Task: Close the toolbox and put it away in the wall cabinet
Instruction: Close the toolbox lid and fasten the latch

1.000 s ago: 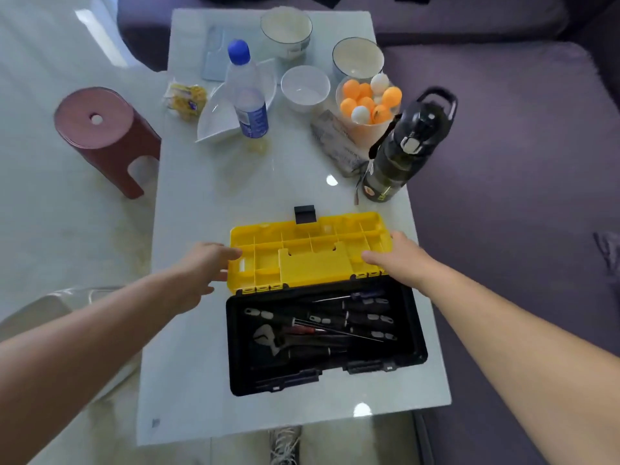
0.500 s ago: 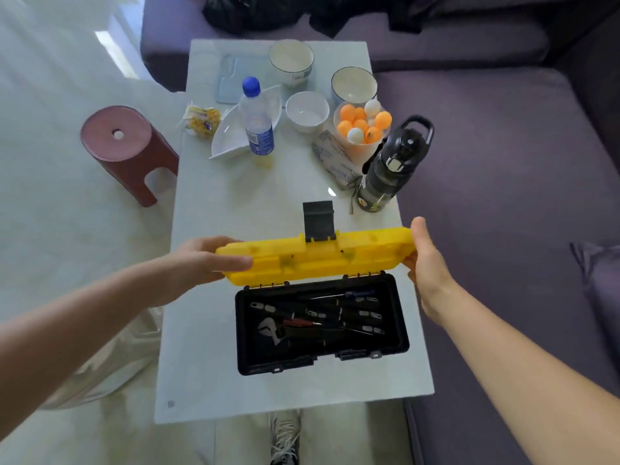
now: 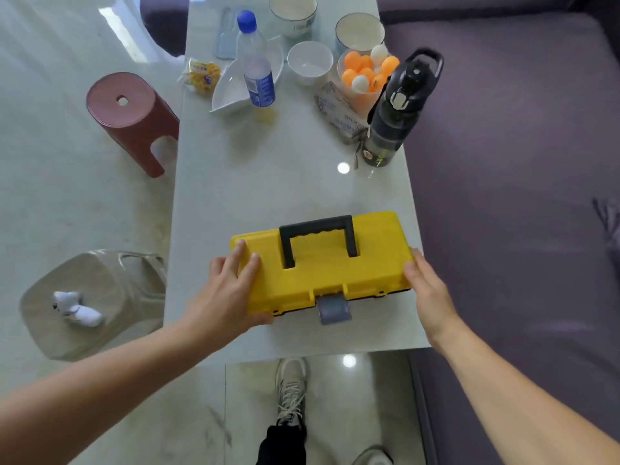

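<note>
The toolbox [image 3: 322,270] lies on the white table [image 3: 268,169] near its front edge, its yellow lid down over the black base. A black carry handle [image 3: 317,236] lies flat on the lid. The grey front latch [image 3: 333,308] sticks out loose below the lid's edge. My left hand [image 3: 231,290] rests on the lid's left end, fingers spread over the top and thumb under the front corner. My right hand [image 3: 424,283] presses flat against the right end. No wall cabinet is in view.
Farther back on the table stand a black sports bottle [image 3: 399,105], a water bottle [image 3: 256,62], white bowls [image 3: 308,62], a bowl of ping-pong balls [image 3: 365,73] and a packet. A red stool [image 3: 131,119] and a clear stool [image 3: 94,297] stand left; a purple sofa [image 3: 520,196] runs along the right.
The yellow lid swung from lying open behind the base, through upright, down onto the base. The tools inside are now hidden. Both hands followed the lid's ends down.
</note>
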Available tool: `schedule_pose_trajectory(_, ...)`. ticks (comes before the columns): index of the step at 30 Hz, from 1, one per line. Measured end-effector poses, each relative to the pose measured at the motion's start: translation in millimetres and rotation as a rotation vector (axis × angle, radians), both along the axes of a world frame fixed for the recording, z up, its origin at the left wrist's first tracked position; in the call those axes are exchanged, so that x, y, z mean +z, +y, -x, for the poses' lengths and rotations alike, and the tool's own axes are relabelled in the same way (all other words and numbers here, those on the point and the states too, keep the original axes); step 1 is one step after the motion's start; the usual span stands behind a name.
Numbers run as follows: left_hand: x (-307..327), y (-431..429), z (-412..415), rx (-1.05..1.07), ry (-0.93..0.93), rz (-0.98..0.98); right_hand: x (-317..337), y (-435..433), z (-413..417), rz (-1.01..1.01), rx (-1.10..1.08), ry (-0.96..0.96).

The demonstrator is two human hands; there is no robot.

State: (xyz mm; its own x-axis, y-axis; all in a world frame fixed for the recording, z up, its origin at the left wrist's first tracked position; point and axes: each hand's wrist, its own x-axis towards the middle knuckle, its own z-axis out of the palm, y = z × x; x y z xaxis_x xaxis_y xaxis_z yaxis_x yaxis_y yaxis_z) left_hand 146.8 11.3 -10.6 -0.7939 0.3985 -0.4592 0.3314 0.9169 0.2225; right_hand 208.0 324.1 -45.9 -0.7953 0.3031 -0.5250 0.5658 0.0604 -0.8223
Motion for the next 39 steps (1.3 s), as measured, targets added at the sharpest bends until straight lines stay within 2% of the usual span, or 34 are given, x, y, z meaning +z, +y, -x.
schedule_pose_trajectory(4,-9,2,-2,-0.075,0.086,0.057,-12,0,7,-0.091,0.056,-0.032)
schedule_pose_trajectory(7,-4,1,12,-0.156,0.122,0.126,-9,-1,11,-0.168,0.018,-0.072)
schedule_pose_trajectory(11,3,10,31,-0.201,0.109,0.118,-6,-29,-12,-0.298,-0.31,-0.209)
schedule_pose_trajectory(13,-1,14,36,-0.182,0.053,0.106,-5,-57,-30,-0.194,-0.453,-0.289)
schedule_pose_trajectory(16,-7,15,40,-0.182,0.038,0.109,-8,-102,-44,0.226,-0.512,-0.392)
schedule_pose_trajectory(18,-9,14,40,-0.2,0.039,0.092,-9,-124,-38,0.448,-0.528,-0.354)
schedule_pose_trajectory(21,-12,12,40,-0.225,0.024,0.068,-13,-146,-19,0.62,-0.626,-0.291)
schedule_pose_trajectory(24,-14,11,40,-0.212,0.014,0.037,-16,-154,-10,0.68,-0.753,-0.279)
schedule_pose_trajectory(28,-17,11,40,-0.201,0.019,0.022,-21,-153,-9,0.737,-0.786,-0.244)
schedule_pose_trajectory(35,-18,13,41,-0.161,-0.007,0.013,-27,-148,-5,0.746,-0.705,-0.231)
schedule_pose_trajectory(39,-15,15,42,-0.156,-0.029,0.028,-17,-140,-3,0.659,-0.603,-0.297)
